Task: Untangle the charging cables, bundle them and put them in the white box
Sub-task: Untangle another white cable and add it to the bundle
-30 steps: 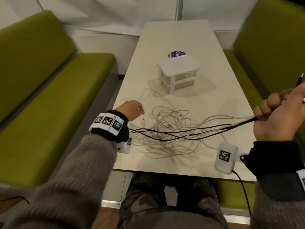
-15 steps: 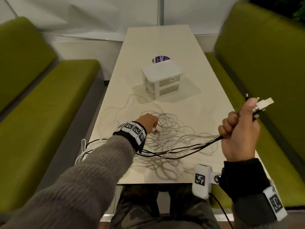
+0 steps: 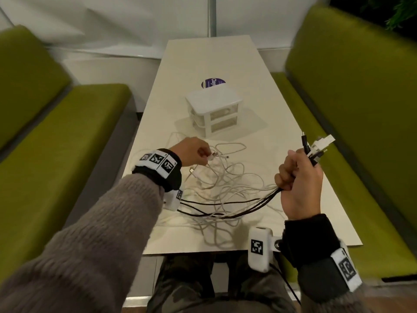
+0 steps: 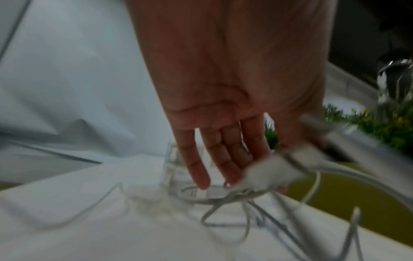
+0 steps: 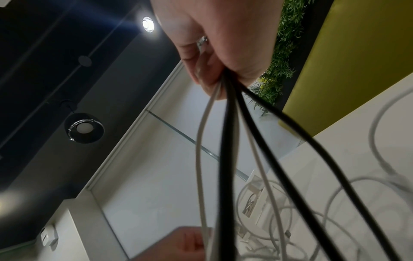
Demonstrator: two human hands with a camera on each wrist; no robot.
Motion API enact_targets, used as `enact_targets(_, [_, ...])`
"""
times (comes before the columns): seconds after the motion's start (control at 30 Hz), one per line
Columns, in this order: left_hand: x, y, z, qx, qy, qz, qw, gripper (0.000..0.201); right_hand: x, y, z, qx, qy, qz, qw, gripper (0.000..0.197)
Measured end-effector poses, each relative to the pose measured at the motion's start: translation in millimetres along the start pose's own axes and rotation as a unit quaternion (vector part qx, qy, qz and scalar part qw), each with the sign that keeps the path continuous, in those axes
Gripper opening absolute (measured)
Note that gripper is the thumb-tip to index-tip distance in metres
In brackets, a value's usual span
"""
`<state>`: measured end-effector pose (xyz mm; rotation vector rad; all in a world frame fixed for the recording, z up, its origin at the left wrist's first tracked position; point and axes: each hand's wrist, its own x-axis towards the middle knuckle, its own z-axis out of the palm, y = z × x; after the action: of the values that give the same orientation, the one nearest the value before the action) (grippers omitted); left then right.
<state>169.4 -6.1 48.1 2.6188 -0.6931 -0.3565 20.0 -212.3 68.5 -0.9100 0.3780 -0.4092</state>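
A tangle of white cables (image 3: 228, 184) lies on the table in front of me, with black cables (image 3: 237, 213) running through it. My right hand (image 3: 300, 177) is raised at the right and grips a bunch of black and white cable ends (image 3: 316, 147), whose plugs stick up above the fist; the strands (image 5: 225, 141) hang down from it. My left hand (image 3: 196, 152) is over the tangle's far left and pinches a white plug (image 3: 211, 157), blurred in the left wrist view (image 4: 268, 169). The white box (image 3: 214, 109), a small two-drawer unit, stands beyond the tangle.
The narrow pale table (image 3: 203, 59) runs away from me between two green benches (image 3: 67, 132) (image 3: 361, 109). A round purple sticker (image 3: 213, 83) lies behind the box. My lap is below the table's near edge.
My left hand has moved forward over the tangle and picked up a white plug. My right hand has come in from the far right with its bunch, plug ends now showing.
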Motion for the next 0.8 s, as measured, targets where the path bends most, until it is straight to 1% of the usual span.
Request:
enact_targets(0.07, [3.2,4.6,-14.9,0.016,0.006,0.011,1.000,0.018,1.0,1.1,-0.1,-0.003,0.002,0.003,1.000,0.038])
enact_targets(0.13, [6.1,5.7,-18.7,0.024,0.005,0.015,1.000,0.021,1.1,2.1,0.6,-0.003,-0.001,0.006,1.000,0.037])
enact_targets(0.17, [6.7,5.1,-18.0,0.009,0.006,0.014,1.000,0.021,1.0,2.5,0.9,-0.003,-0.002,0.006,1.000,0.037])
enact_targets(0.2, [6.3,5.1,-16.5,-0.026,0.012,0.007,1.000,0.020,0.8,2.8,0.9,-0.004,-0.003,0.007,1.000,0.036])
enact_targets(0.27, [4.2,5.1,-11.9,-0.120,0.055,-0.001,0.991,0.019,0.6,2.9,0.3,-0.005,-0.005,0.007,1.000,0.036])
enact_targets(0.33, [0.2,6.9,-9.3,-0.216,0.086,0.007,0.973,0.017,0.4,3.4,-1.3,-0.006,-0.002,0.009,1.000,0.036])
enact_targets(0.4, [-5.1,10.8,-8.1,-0.295,0.082,0.019,0.952,0.015,0.5,3.6,-2.0,0.000,0.001,0.011,1.000,0.035])
enact_targets(0.47, [-10.1,16.5,-7.8,-0.331,0.084,0.017,0.940,0.015,0.4,4.0,-1.5,0.006,0.001,0.011,1.000,0.035])
enact_targets(0.57, [-10.9,21.5,-8.6,-0.341,0.106,0.016,0.934,0.007,0.6,4.3,-1.2,0.001,0.000,0.007,1.000,0.035])
enact_targets(0.6, [-10.6,22.9,-9.8,-0.361,0.107,0.016,0.926,0.006,0.5,4.2,-1.0,0.000,-0.001,0.007,1.000,0.034])
enact_targets(0.63, [-10.5,24.2,-11.6,-0.394,0.110,0.016,0.912,0.009,0.6,4.3,-0.8,-0.002,-0.001,0.007,1.000,0.034])
enact_targets(0.67, [-11.6,27.2,-14.3,-0.439,0.118,0.011,0.891,0.013,0.4,4.3,-0.4,-0.006,-0.002,0.007,1.000,0.033])
enact_targets(0.73, [-14.7,36.4,-22.6,-0.525,0.151,0.006,0.838,0.012,0.1,4.6,0.6,-0.019,-0.005,0.004,1.000,0.032])
enact_targets(0.77, [-16.3,42.3,-27.4,-0.543,0.171,0.009,0.822,0.012,0.2,5.2,1.4,-0.027,-0.008,0.001,1.000,0.031])
enact_targets(0.8, [-17.1,47.4,-30.2,-0.531,0.193,0.013,0.825,0.016,0.3,6.0,2.7,-0.035,-0.015,-0.002,0.999,0.031])
